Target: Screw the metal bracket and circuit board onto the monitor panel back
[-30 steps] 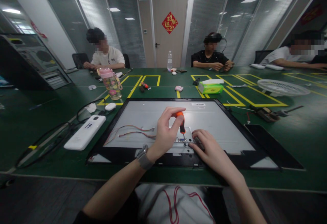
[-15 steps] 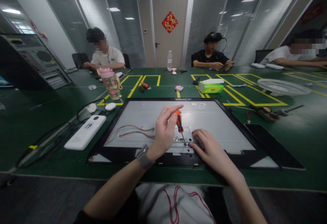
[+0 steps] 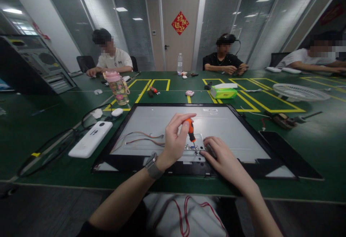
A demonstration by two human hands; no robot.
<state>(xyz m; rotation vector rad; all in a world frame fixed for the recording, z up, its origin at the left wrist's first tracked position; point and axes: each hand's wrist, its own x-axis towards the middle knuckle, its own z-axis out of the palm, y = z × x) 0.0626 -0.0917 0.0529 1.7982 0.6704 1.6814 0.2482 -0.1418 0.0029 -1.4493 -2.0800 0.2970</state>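
A monitor panel lies face down on the green table, its grey metal back up inside a black frame. My left hand pinches an orange-handled screwdriver, held nearly upright with its tip on a small metal plate near the panel's front edge. My right hand rests beside the tip, fingers curled and pressed on the plate and panel. Thin coloured wires run across the panel left of my left hand.
A white device and black cables lie to the left, a black slab to the right. Farther off stand a pink bottle, a green tissue box and a fan guard. Three people sit at the far side.
The screwdriver handle has shifted slightly in my left fingers, tilting a little and back toward upright. My right hand has stayed in place.
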